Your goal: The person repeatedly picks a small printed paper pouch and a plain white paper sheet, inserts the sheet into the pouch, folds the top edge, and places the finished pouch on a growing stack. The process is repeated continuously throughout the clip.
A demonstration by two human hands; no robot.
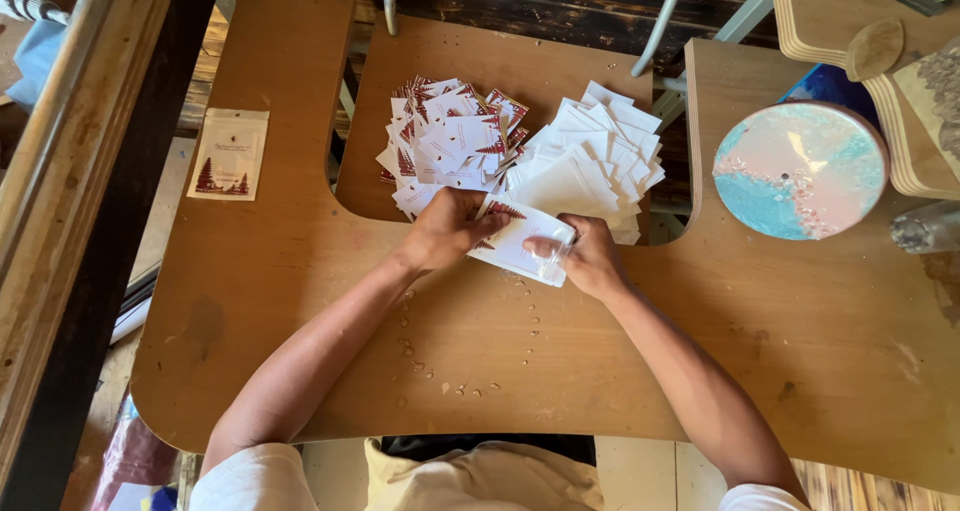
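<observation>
Both hands meet at the middle of a brown wooden table [300,301]. My left hand [447,233] grips one end of a white printed card [515,233] with a dark red tree design. My right hand [588,256] holds the other end, where a clear plastic sleeve [548,263] wraps the card. Just beyond my hands lie a messy pile of printed cards [447,143] on the left and a fanned pile of plain white envelopes or sleeves [590,161] on the right.
A single packaged card [229,154] lies at the table's left. A round pink, white and blue resin disc [799,169] sits at the right, with a glass jar [925,227] beside it. Small crumbs [440,366] dot the table near me. Wooden boards [850,21] lie at the far right.
</observation>
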